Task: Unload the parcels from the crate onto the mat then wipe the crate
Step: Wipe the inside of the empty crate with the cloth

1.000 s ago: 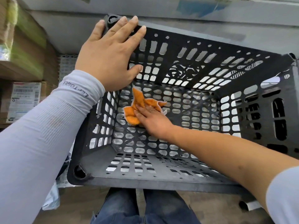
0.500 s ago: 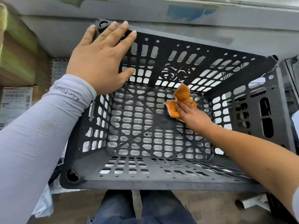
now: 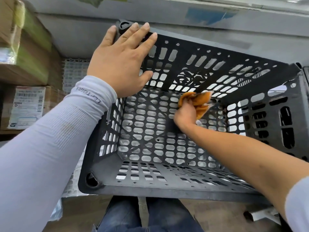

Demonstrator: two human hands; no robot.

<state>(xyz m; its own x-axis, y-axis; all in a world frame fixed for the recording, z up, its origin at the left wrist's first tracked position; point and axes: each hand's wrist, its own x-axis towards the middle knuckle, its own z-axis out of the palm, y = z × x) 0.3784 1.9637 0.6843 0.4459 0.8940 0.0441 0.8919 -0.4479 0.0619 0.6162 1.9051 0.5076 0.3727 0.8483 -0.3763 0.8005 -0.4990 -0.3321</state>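
— Where's your cloth?
— Your right hand (image 3: 186, 113) bunches the soft orange cloth (image 3: 198, 102) at the crate (image 3: 167, 186) floor's far edge; your left hand (image 3: 120, 64) lies flat-fingered on the stiff rim.

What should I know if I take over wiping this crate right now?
Left hand: flat on the far left corner of the crate, steadying it.
Right hand: inside the crate, gripping the orange cloth at the bottom, near the far wall.
Done: no parcels show in the crate. Cardboard boxes sit to the left.
Left: keep wiping; the cloth is touching just one spot, and I cannot tell which parts are already clean.
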